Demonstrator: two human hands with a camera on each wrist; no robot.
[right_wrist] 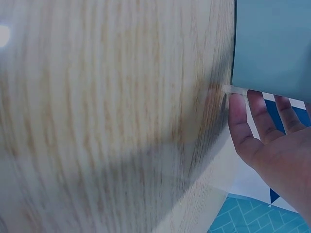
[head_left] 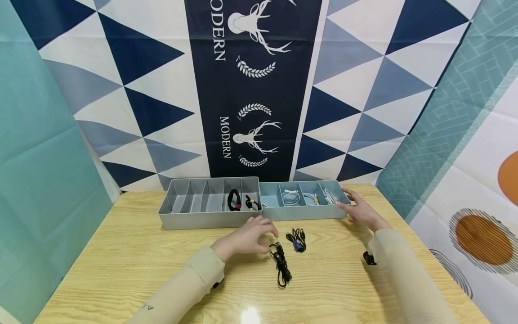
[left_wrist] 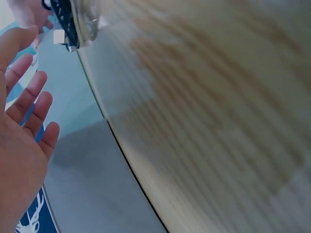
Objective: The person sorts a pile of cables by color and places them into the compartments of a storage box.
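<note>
My left hand (head_left: 247, 236) hovers over the table with its fingers loosely spread and nothing in them. Its thumb and fingertips are close beside a bundled black USB cable (head_left: 281, 265). Just behind that lies a second black cable (head_left: 298, 240) with a blue part. My right hand (head_left: 361, 211) is at the right end of the light-blue divided box (head_left: 303, 213), fingertips right at its end wall. In the right wrist view the fingers (right_wrist: 238, 111) reach along that wall. The left wrist view shows the open palm in front of the boxes.
A grey divided box (head_left: 210, 220) adjoins the blue one on the left; it has black cables (head_left: 234, 200) in its right compartments. White cables (head_left: 290, 197) lie coiled in the blue box. A patterned cloth backdrop (head_left: 252, 90) stands right behind both boxes.
</note>
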